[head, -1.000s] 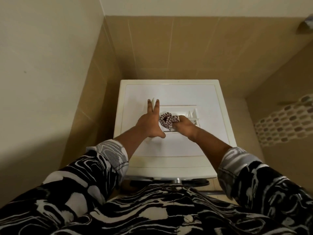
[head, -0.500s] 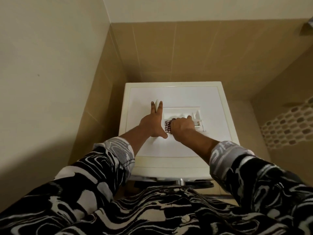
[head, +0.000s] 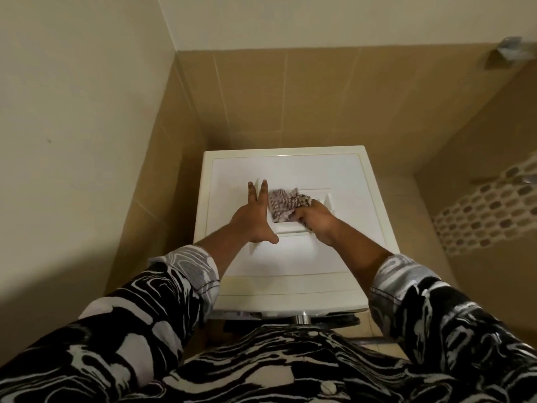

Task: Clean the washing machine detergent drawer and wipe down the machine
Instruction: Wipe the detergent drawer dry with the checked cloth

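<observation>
The white washing machine (head: 290, 167) stands in a corner of a tan tiled wall (head: 319, 97), seen from above. Its detergent drawer (head: 322, 196) shows as a shallow rectangular recess in the top panel.

The left hand (head: 252, 219) lies flat on the panel. Its fingers (head: 263, 193) are straight and held close together, pointing away from the person, and the thumb is spread out toward the right along the near edge of the recess. They hold nothing. The recess begins just to the right of these fingers, and a narrow white piece stands just past their tips; what it is cannot be told.

The right hand (head: 318, 221) sits over the near right part of the recess with its fingers curled around a patterned cloth (head: 283, 203). The fingertips themselves are hidden under the cloth. The cloth bunches out to the left of and beyond the right fingers, fills the left half of the recess and touches the side of the left fingers. The white dividers of the drawer show just past the right knuckles.

Both forearms come out of black-and-white patterned sleeves (head: 186, 274). A mosaic strip (head: 488, 205) runs along the wall well to the right of the right fingers.
</observation>
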